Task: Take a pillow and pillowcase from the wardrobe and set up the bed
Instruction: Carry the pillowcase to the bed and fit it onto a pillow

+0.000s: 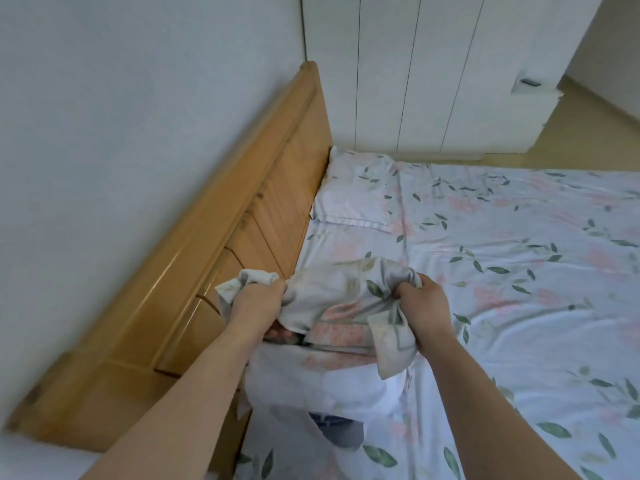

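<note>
While you stand at the head end of the bed (pixel 519 271), both your hands are clamped on the same bunched pillowcase (pixel 343 289). Your left hand (pixel 258 303) is closed in a fist around a gathered wad of its edge, with a tuft of cloth sticking out above the knuckles, close to the headboard (pixel 214 258). Your right hand (pixel 424 306) is closed on the opposite side of the opening, fingers curled over the fabric and a loose flap hanging below the wrist. The pillowcase is floral, pale with green leaves and pink blossoms, matching the sheet (pixel 502 341); it sits stretched between the two hands, above the near part of the mattress. Below the hands a white pillow (pixel 311 386) bulges out of the case, its lower part uncovered; how far it is inside, you cannot tell from this view. A small blue patch shows at its lower edge, too unclear to identify. A second pillow (pixel 356 195), already cased in the same print, lies flat at the far corner, touching the headboard. The white wardrobe (pixel 433 71) stands beyond the bed, doors closed. The wall (pixel 121 98) runs behind the headboard, and tan floor (pixel 588 133) shows at upper right.
</note>
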Demonstrator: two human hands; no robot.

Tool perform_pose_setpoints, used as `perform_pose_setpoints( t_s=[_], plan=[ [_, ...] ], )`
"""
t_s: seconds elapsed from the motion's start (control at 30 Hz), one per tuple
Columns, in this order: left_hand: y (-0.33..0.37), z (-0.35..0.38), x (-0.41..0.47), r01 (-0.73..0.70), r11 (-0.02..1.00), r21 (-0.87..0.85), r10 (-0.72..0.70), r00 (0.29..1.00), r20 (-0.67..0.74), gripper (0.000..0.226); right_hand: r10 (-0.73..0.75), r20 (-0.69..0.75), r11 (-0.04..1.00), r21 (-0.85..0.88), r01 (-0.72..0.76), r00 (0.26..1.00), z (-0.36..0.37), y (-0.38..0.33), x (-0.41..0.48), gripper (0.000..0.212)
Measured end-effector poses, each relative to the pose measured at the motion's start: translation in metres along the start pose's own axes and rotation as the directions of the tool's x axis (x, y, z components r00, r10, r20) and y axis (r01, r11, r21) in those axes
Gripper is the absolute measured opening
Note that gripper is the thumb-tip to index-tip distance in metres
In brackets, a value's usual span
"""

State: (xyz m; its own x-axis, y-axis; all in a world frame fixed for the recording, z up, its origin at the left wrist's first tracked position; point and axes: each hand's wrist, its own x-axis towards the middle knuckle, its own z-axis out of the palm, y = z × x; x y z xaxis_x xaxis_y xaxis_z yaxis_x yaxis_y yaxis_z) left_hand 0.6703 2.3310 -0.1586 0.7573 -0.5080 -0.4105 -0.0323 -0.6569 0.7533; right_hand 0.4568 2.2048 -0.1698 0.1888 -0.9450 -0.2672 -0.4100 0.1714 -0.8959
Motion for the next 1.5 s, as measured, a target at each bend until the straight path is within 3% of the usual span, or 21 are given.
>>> perform_pose_setpoints(
  t_s=[0.17,0.27,0.33,0.47,0.53,0.63,0.73,0.87,0.97,1.03,1.1,1.17,1.23,1.3,1.4,1.5],
  plan=[
    [0.042,-0.004,0.082,0.150,0.979,-0.139,-0.114,0.963,0.243,0.020,0.003,-0.001,0.980,-0.201,-0.003,1.000,0.033,-0.034,0.059,0.045],
    [0.081,-0.009,0.126,0.252,0.950,-0.184,-0.163,0.904,0.396,0.029,-0.003,-0.053,0.972,-0.236,-0.010,0.999,0.040,-0.068,0.100,0.048],
    [0.117,-0.018,0.144,0.256,0.933,-0.252,-0.118,0.882,0.456,0.030,-0.029,-0.109,0.971,-0.241,0.002,0.994,0.042,-0.098,0.123,0.048],
    [0.179,-0.027,0.168,0.179,0.823,-0.539,0.066,0.912,0.404,0.019,-0.171,-0.264,0.982,-0.125,0.142,0.949,0.033,-0.148,0.144,0.059],
    [0.180,-0.025,0.182,0.110,0.784,-0.611,0.138,0.929,0.344,0.031,-0.268,-0.285,0.963,-0.115,0.245,0.920,0.032,-0.153,0.145,0.065],
    [0.143,-0.007,0.200,0.017,0.830,-0.557,0.089,0.983,0.162,0.080,-0.297,-0.218,0.949,-0.175,0.262,0.930,0.033,-0.129,0.154,0.057],
    [0.084,0.027,0.214,-0.097,0.908,-0.408,0.120,0.992,0.032,0.101,-0.213,-0.146,0.936,-0.313,0.159,0.966,0.045,-0.075,0.177,0.044],
    [-0.004,0.084,0.252,-0.028,0.985,-0.169,0.041,0.996,0.079,0.053,0.130,-0.038,0.883,-0.451,-0.133,0.991,0.077,0.034,0.220,0.053],
    [-0.090,0.134,0.294,0.176,0.978,-0.114,-0.159,0.977,0.143,0.033,0.309,-0.061,0.818,-0.492,-0.298,0.949,0.107,0.136,0.241,0.055],
    [-0.160,0.162,0.317,0.374,0.927,-0.043,-0.360,0.915,0.184,0.022,0.415,-0.108,0.778,-0.472,-0.414,0.903,0.126,0.205,0.245,0.052],
    [-0.215,0.178,0.323,0.543,0.840,0.020,-0.527,0.806,0.268,0.017,0.537,-0.124,0.734,-0.418,-0.535,0.834,0.141,0.267,0.244,0.046],
    [-0.249,0.190,0.323,0.627,0.779,0.028,-0.601,0.734,0.317,0.021,0.667,-0.084,0.697,-0.281,-0.660,0.740,0.156,0.318,0.237,0.038],
    [-0.264,0.199,0.328,0.662,0.750,-0.016,-0.624,0.714,0.317,0.022,0.790,0.011,0.613,-0.046,-0.789,0.613,0.170,0.347,0.226,0.027],
    [-0.283,0.211,0.340,0.695,0.716,-0.065,-0.650,0.698,0.301,0.025,0.875,0.093,0.450,0.204,-0.869,0.475,0.186,0.369,0.220,0.012],
    [-0.296,0.226,0.348,0.772,0.590,-0.237,-0.684,0.634,0.361,0.021,0.919,0.120,0.285,0.457,-0.843,0.376,0.201,0.387,0.225,0.019],
    [-0.304,0.236,0.357,0.746,0.480,-0.461,-0.638,0.658,0.400,0.020,0.936,0.173,0.067,0.765,-0.641,0.305,0.208,0.400,0.231,0.022]
  ],
)
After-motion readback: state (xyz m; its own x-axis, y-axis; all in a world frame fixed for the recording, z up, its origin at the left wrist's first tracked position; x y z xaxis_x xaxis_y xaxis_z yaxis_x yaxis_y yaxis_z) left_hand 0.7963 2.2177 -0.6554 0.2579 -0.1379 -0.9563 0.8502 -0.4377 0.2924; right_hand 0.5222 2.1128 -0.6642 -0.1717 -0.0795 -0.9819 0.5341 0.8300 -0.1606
